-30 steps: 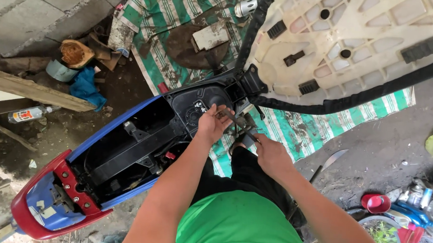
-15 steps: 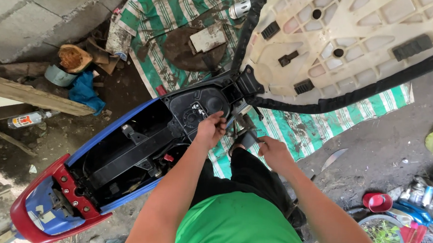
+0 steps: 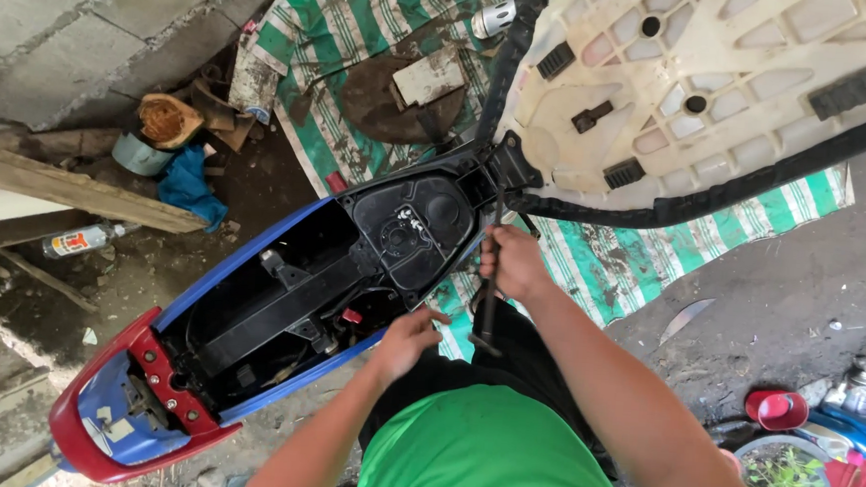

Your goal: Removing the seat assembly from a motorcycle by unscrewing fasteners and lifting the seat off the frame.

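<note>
**Hands at the open scooter body**

The right hand (image 3: 514, 264) is clenching around a long dark tool (image 3: 489, 277), holding it upright just beside the black under-seat compartment (image 3: 408, 237). The left hand (image 3: 409, 334) is hanging released, fingers loose, touching the compartment's blue edge (image 3: 289, 380). The raised seat (image 3: 703, 85) is tilting overhead.

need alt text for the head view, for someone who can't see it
Right hand grips a long dark metal tool beside a blue and red scooter's open black underseat compartment; left hand rests at its edge. Pale raised seat underside above.
</note>
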